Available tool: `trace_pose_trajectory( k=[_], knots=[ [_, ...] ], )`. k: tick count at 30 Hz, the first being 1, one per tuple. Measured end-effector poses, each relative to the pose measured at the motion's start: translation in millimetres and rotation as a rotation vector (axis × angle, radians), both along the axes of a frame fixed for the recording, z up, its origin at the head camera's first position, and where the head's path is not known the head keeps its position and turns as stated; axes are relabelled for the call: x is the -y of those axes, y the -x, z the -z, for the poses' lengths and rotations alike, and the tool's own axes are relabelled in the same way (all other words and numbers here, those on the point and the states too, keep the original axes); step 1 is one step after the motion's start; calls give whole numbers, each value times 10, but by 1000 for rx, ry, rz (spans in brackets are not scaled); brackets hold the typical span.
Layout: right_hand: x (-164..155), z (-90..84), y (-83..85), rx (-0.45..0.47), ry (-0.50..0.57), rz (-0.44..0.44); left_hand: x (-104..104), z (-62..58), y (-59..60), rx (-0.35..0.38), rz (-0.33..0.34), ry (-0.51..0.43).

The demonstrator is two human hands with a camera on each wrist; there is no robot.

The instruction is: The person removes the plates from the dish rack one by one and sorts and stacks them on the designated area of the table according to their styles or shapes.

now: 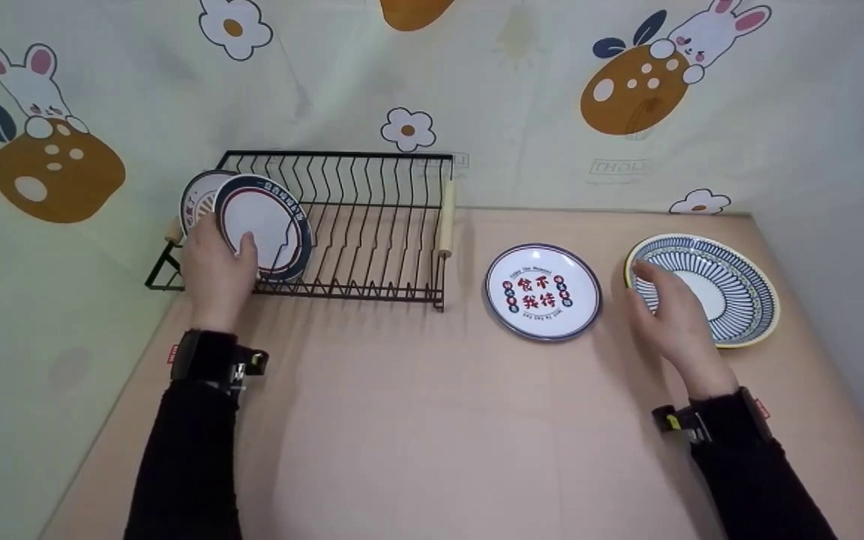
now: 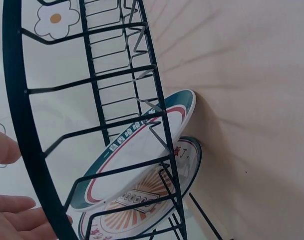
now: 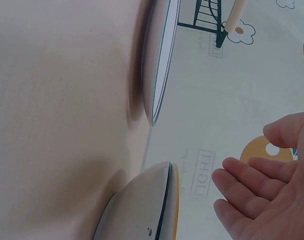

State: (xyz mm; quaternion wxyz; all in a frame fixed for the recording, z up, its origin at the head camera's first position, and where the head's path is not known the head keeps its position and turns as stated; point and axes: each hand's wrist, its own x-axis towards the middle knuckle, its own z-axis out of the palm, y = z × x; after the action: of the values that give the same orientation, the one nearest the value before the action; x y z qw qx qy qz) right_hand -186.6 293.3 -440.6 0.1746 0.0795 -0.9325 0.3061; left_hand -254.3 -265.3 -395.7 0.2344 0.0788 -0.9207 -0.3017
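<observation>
In the head view, my left hand (image 1: 216, 279) is at the left end of a black wire dish rack (image 1: 372, 204), its thumb over the face of a dark-rimmed plate (image 1: 271, 225). That plate leans in the rack slots, in front of a second patterned plate (image 1: 196, 196). The left wrist view shows the thumb and fingers (image 2: 19, 217) spread apart beside the rack's top bar. My right hand (image 1: 673, 322), fingers loosely extended, hovers over the left rim of a deep blue-striped dish (image 1: 743, 300) with a yellow edge. Nothing is between its fingers and thumb.
A small white plate (image 1: 544, 292) with red characters lies between the rack and the striped dish. The rack has wooden handles (image 1: 447, 219) at its ends. A patterned curtain (image 1: 507, 97) hangs behind the table (image 1: 432, 420) and along its sides.
</observation>
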Motion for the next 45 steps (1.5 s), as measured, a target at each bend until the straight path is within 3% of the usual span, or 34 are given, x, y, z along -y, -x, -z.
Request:
trace_pose_trajectory(
  k=[14, 33, 45],
  knots=[
    [-95, 16, 1, -71, -38, 32, 148, -10, 130, 102, -33, -30],
    [-176, 33, -12, -129, -30, 39, 234, -22, 208, 236, -67, -13],
    [-229, 63, -8, -81, -54, 53, 248, -3, 260, 231, -79, 9]
  ],
)
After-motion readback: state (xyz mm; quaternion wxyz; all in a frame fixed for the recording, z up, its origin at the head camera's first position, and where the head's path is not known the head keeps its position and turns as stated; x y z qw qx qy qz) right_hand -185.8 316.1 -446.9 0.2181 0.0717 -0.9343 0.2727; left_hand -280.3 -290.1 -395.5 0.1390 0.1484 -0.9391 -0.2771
